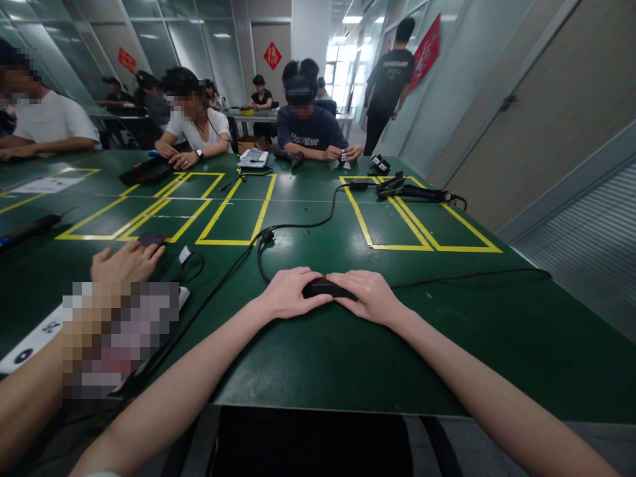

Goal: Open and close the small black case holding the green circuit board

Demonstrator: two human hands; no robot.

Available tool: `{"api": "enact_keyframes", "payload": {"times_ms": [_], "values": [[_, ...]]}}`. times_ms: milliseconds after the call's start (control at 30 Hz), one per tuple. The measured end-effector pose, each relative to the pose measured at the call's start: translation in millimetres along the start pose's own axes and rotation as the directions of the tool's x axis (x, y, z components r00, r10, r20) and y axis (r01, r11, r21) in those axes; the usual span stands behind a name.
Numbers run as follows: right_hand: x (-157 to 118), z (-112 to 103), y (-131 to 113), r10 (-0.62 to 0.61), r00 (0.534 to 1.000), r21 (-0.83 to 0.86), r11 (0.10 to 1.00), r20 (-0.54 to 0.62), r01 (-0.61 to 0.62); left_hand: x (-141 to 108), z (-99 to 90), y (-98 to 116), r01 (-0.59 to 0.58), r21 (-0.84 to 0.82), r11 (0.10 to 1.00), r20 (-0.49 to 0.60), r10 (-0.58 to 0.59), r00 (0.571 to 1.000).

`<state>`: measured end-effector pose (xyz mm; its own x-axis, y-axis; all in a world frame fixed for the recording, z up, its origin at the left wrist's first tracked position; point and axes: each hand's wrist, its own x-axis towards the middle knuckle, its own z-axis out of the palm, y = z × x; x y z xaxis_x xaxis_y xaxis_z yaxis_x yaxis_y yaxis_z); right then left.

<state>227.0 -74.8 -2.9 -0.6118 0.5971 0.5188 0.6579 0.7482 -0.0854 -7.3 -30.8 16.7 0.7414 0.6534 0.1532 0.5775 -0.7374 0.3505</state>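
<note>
Gripping the black bar [325, 287] at twelve o'clock between my left hand [293, 291] and right hand [370, 293], each curled round one end, I do best with even pressure, the bar low over the green table [348, 364], and slack in the cord [267, 236] at eleven.

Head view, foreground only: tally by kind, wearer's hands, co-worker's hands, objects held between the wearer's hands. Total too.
Wearer's hands: 2 (left hand, right hand)
Co-worker's hands: 1 (co-worker's hand, at left)
Objects held between the wearer's hands: 1 (black object)
Total: 4
</note>
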Motion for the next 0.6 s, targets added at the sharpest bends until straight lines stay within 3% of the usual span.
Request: {"api": "enact_keyframes", "payload": {"times_ms": [133, 300, 467, 600], "values": [[-2.5, -4.4, -2.0, -0.047, 0.998, -0.055, 0.997, 0.033, 0.049, 0.1, -2.6, 0.9, 0.198, -0.169, 0.966, 0.079, -0.187, 0.979], [0.6, -3.9, -3.7, 0.044, 0.998, 0.000, 0.999, 0.051, -0.044, -1.0, -2.0, -2.3, 0.176, -0.347, 0.921, 0.035, -0.174, 0.984], [2.2, -3.4, -0.9, 0.204, 0.971, 0.190, 0.956, 0.124, -0.225, -1.0, 0.4, -4.4, 0.119, -0.215, 0.969, -0.036, -0.129, 0.991], [0.5, -2.9, 0.8, 0.282, 0.951, 0.223, 0.926, 0.124, -0.303, -1.0, 1.5, -3.6, 0.080, -0.122, 0.989, -0.054, -0.088, 0.995]]}}
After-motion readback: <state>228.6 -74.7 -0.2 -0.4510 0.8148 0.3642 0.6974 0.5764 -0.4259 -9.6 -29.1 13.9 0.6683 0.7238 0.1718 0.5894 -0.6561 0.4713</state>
